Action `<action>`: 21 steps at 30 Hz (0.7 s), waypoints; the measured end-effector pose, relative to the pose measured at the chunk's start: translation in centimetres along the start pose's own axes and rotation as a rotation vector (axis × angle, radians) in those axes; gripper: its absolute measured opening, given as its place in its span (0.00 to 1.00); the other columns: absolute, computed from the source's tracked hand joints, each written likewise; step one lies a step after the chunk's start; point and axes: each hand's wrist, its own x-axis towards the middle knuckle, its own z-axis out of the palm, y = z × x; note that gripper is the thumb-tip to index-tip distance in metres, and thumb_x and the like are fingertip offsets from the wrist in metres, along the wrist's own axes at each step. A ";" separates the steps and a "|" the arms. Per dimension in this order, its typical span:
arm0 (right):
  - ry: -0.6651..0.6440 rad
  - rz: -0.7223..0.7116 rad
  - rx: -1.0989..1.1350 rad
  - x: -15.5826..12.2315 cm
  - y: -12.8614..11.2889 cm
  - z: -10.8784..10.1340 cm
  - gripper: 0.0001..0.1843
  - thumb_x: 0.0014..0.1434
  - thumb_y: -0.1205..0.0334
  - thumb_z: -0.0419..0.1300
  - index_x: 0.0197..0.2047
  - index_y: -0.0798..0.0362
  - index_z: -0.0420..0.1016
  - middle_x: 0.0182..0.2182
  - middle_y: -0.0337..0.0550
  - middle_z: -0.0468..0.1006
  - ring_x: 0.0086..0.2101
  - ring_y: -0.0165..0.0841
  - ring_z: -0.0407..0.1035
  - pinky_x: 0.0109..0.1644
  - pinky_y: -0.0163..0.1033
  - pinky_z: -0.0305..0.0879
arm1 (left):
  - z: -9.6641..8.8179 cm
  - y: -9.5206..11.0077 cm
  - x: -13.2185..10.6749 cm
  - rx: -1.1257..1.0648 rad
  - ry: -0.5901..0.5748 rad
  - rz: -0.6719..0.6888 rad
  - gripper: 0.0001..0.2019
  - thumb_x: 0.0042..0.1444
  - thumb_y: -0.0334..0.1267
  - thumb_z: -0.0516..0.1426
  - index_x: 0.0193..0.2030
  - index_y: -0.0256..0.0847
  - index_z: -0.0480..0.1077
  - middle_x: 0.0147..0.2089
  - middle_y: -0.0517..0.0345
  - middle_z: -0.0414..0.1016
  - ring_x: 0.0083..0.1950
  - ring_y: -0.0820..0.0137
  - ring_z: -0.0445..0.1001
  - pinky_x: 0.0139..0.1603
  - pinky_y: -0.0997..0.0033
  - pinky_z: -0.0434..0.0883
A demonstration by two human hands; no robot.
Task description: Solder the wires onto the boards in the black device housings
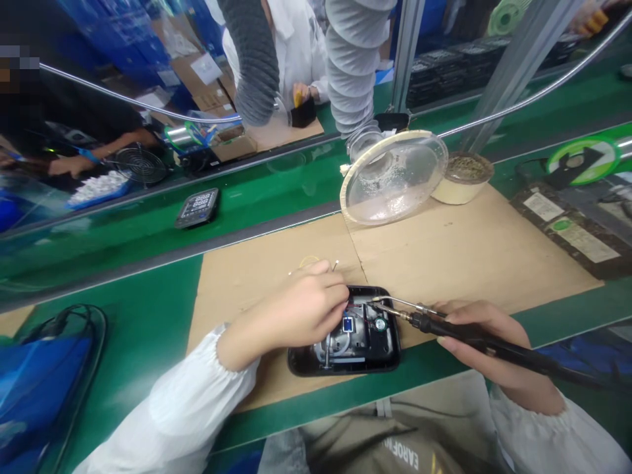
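A small black device shell [345,361] lies open on a cardboard mat [469,250], showing a blue part, metal pieces and red wires inside. My left hand [296,309] rests at its upper left corner, fingers pinched together on a thin wire. My right hand [486,342] grips a black soldering iron [459,329] like a pen. Its metal tip reaches left to the shell's top edge, close to my left fingertips.
A clear round shield [395,178] on a grey fume hose [350,59] stands behind the mat, next to a round tin [464,174]. A similar black device [197,207] lies on the green conveyor [148,224]. Other people work across the belt. A blue bin [34,382] sits left.
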 end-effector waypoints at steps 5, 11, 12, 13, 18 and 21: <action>0.024 -0.004 -0.052 -0.1 0.1 -0.2 0.14 0.59 0.71 0.65 0.45 0.45 0.72 0.37 0.39 0.79 0.41 0.34 0.79 0.44 0.31 0.78 | -0.1 0.3 0.0 0.017 0.018 -0.005 0.14 0.70 0.36 0.49 0.34 0.39 0.71 0.34 0.54 0.73 0.38 0.64 0.64 0.45 0.61 0.67; 0.087 0.005 -0.161 -0.2 0.7 -0.6 0.10 0.60 0.65 0.67 0.43 0.45 0.72 0.37 0.39 0.81 0.37 0.34 0.80 0.40 0.28 0.78 | -0.1 0.3 0.3 0.036 0.046 -0.004 0.12 0.68 0.35 0.51 0.33 0.40 0.70 0.33 0.54 0.75 0.36 0.64 0.68 0.44 0.62 0.69; 0.097 0.011 -0.177 -0.3 1.0 -0.6 0.10 0.59 0.64 0.67 0.43 0.46 0.73 0.37 0.39 0.81 0.37 0.34 0.80 0.39 0.28 0.78 | 0.0 0.3 0.3 0.036 0.049 -0.002 0.12 0.67 0.35 0.51 0.33 0.40 0.70 0.33 0.54 0.75 0.36 0.65 0.68 0.45 0.61 0.69; 0.110 0.018 -0.190 -0.5 1.4 -0.6 0.09 0.59 0.63 0.67 0.42 0.46 0.73 0.36 0.39 0.81 0.36 0.34 0.80 0.39 0.28 0.77 | 0.0 0.3 0.3 0.035 0.050 -0.002 0.11 0.67 0.35 0.51 0.33 0.40 0.70 0.33 0.55 0.75 0.35 0.65 0.68 0.46 0.61 0.69; 0.178 0.059 -0.215 -1.0 3.0 -0.7 0.09 0.57 0.59 0.69 0.39 0.48 0.75 0.34 0.42 0.80 0.34 0.38 0.80 0.36 0.31 0.78 | 0.2 0.2 0.4 0.014 0.054 0.000 0.11 0.68 0.34 0.51 0.33 0.40 0.69 0.34 0.55 0.75 0.35 0.66 0.70 0.49 0.62 0.70; 0.199 0.077 -0.176 -0.9 3.2 -0.7 0.09 0.56 0.57 0.69 0.38 0.48 0.75 0.33 0.41 0.80 0.33 0.39 0.80 0.35 0.33 0.79 | 0.2 0.2 0.4 0.026 0.065 0.004 0.11 0.68 0.35 0.51 0.33 0.41 0.69 0.33 0.55 0.74 0.37 0.65 0.71 0.46 0.63 0.70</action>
